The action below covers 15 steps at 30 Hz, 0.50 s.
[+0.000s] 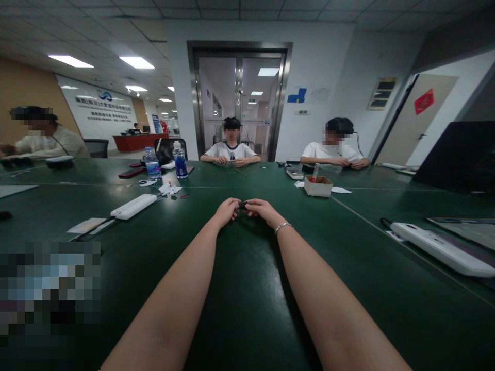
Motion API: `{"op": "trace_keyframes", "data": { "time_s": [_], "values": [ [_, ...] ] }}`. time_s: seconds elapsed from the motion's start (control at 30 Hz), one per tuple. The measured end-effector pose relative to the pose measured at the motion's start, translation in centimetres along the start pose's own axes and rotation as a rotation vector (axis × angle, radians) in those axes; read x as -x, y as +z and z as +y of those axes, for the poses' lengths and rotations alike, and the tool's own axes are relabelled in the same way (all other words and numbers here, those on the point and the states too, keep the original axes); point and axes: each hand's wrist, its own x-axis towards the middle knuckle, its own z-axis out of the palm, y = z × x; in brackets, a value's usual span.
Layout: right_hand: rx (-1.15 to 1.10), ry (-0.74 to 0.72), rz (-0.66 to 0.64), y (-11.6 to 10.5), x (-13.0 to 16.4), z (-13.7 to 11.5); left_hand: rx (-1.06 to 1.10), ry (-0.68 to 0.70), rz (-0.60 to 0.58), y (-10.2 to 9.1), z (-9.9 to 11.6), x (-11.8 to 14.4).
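The green tabletop (pixel 247 288) spreads wide and bare around both forearms. Left hand (pixel 226 210) and right hand (pixel 261 208) meet at its middle, each grip pinched on one end of a small dark object (pixel 242 205), whose long axis runs left to right.

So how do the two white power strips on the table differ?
The left power strip looks smaller and lies far out, left of the left hand. The right power strip looks larger, lies nearer and angles toward the table edge. Both are white, flat and untouched.
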Motion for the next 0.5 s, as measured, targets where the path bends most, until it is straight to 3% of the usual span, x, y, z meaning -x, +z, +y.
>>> {"op": "trace_keyframes", "data": {
  "time_s": [0.5],
  "values": [
    [-0.005, 0.012, -0.005, 0.01, 0.1, -0.06, 0.018, -0.012, -0.013, -0.06, -0.15, -0.03]
  ]
}}
